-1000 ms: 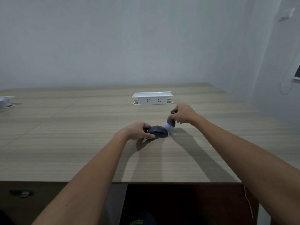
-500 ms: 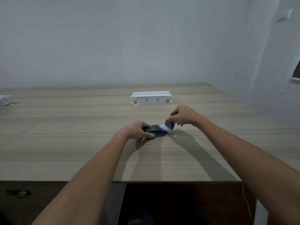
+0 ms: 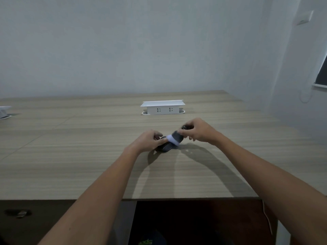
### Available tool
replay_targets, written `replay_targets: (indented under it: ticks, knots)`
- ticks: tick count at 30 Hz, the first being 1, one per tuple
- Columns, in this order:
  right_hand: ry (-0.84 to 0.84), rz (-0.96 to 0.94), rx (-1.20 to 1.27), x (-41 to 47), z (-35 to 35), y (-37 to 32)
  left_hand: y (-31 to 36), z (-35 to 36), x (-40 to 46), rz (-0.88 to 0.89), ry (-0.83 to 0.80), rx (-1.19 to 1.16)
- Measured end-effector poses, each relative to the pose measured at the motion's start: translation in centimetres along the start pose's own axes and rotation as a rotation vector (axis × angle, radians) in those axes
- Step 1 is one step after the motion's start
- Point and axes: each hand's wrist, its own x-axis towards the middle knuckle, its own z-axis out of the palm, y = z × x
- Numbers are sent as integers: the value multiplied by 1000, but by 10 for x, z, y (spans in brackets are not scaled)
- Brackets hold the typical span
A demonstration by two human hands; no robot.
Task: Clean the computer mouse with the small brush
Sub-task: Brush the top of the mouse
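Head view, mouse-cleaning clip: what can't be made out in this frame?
- Mouse: its far and left parts are hidden by the left hand and the brush; buttons and wheel unseen.
- Brush handle: mostly covered by the right hand.
- Dust on the mouse: too small and dim to judge.
- White object on the table: cut off by the left edge.
- Dark item below the table edge: too dim to identify.

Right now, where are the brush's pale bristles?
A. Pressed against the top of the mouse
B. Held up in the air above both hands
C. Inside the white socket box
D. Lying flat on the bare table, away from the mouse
A: the right hand tilts the brush so its pale bristles meet the top of the dark mouse, which the left hand steadies on the table.
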Motion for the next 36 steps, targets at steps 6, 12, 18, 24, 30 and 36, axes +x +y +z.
replay_targets:
  ticks: [6, 12, 18, 24, 30, 36]
  knots:
    - [159, 12, 24, -2, 5, 11, -5, 4, 0, -22, -25, -73]
    - [175, 16, -178, -8, 7, 13, -4, 5, 1, -43, -5, -64]
    - [46, -29, -59, -10, 9, 9, -4, 8, 1, -55, 21, -95]
    - [51, -46, 6, -13, 6, 4, -2, 8, 2, -60, 30, -67]
    - [177, -56, -202, -4, 13, 7, -1, 9, 3, -83, 44, -58]
    - [49, -89, -171, -6, 16, 4, 1, 7, 3, -94, 47, -39]
